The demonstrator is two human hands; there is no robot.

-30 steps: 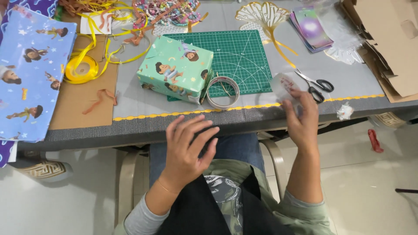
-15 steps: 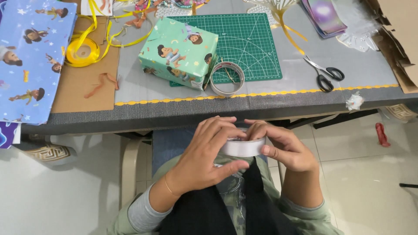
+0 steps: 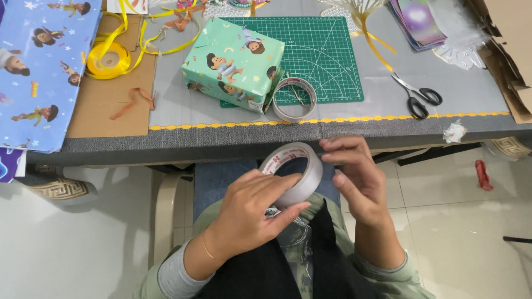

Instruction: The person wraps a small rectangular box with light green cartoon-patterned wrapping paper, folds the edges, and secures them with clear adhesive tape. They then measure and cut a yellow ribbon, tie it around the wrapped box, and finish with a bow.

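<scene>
A: Holding a roll of tape (image 3: 293, 173) at the lower centre of the frame, below the table edge and over the lap, we grip it with the left hand (image 3: 252, 213), fingers curled over its outer band and thumb underneath.

B: And the right hand (image 3: 357, 185)?

A: Half open. Its fingertips (image 3: 328, 159) touch the roll's right side, the rest of the fingers loosely spread.

B: How does the roll look to us?

A: A wide ring, whitish and slightly translucent on the outside, with a pale cardboard core carrying red print. It is tilted so we see through its hole to the blue trousers.

B: Counting tape rolls, we get two?

A: Two. The second roll (image 3: 295, 99) lies flat on the grey table (image 3: 221, 141), in the upper centre, touching the corner of the one wrapped box (image 3: 233, 63), which is mint green with cartoon figures.

B: Under them?

A: One green cutting mat (image 3: 327, 61). To the upper right, one pair of scissors (image 3: 417, 97) with black handles. At the upper left, one yellow ribbon coil (image 3: 108, 58) on brown card, and beside it one sheet of blue wrapping paper (image 3: 39, 72).

B: Anything small?

A: One white crumpled scrap (image 3: 454, 132) at the table's right edge.
</scene>
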